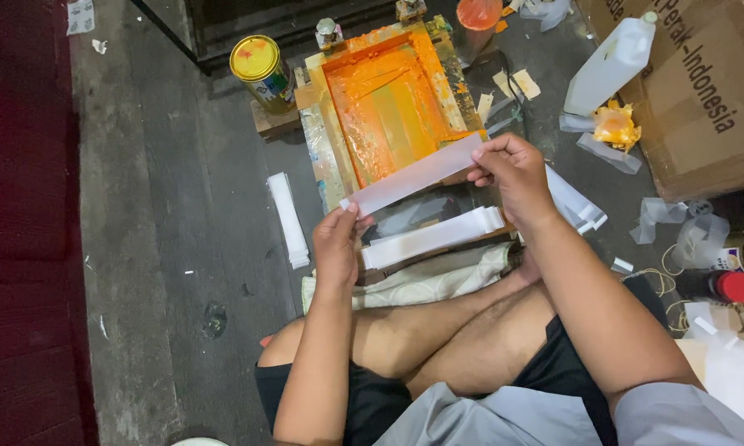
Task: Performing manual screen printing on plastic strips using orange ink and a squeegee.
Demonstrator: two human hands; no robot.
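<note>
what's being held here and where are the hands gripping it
A long white paper strip, held by its two ends: the left hand pinches the near end, the right hand pinches the far end, above the orange-stained frame.

I am sitting cross-legged, with both bare forearms reaching forward over my knees. My left hand (336,244) is raised with its back to me, thumb and fingertips pinching shut near the top. My right hand (511,169) is stretching farther out and higher, wrist bent slightly inward, fingers curling and pinching closed as well. The two hands are staying well apart, palms turning toward each other.
</note>
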